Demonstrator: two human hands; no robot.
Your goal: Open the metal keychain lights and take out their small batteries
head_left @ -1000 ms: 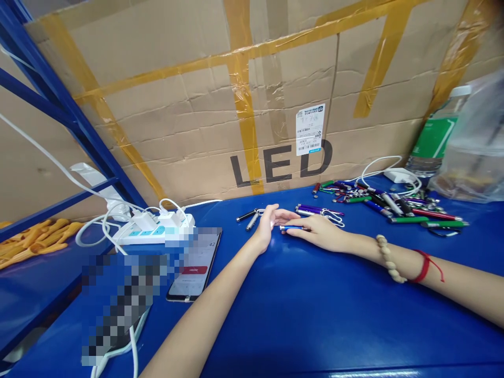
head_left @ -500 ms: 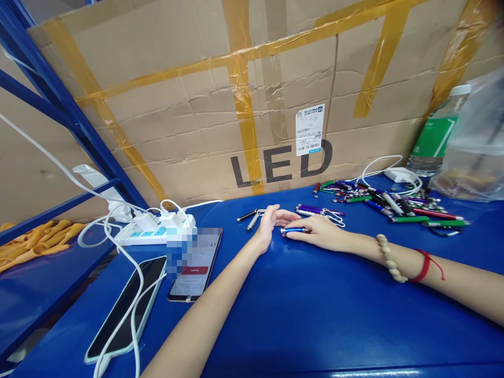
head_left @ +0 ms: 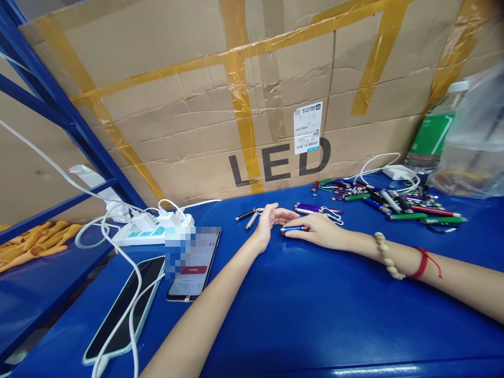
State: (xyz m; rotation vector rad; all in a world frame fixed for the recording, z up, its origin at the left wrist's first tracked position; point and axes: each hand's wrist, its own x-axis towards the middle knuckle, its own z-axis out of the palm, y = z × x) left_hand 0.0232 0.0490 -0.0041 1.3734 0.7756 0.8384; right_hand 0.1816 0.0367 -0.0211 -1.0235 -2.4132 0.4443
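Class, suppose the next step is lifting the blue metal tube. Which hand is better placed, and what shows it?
The right hand, most likely: the blue metal tube lies between its thumb and fingers. The left hand is close by, but open and not gripping it.

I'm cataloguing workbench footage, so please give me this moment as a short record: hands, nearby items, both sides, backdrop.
Right hand: holds a blue cylinder
Left hand: half-curled, palm toward the blue cylinder; no object seen in its grasp
Near left hand: black cylinder, silver cylinder
Beyond right hand: purple cylinder
Right side: heap of coloured cylinders, green-labelled bottle
Left side: lit phone, dark-screened phone, power strip
Surface: blue tabletop
Backdrop: cardboard box marked LED
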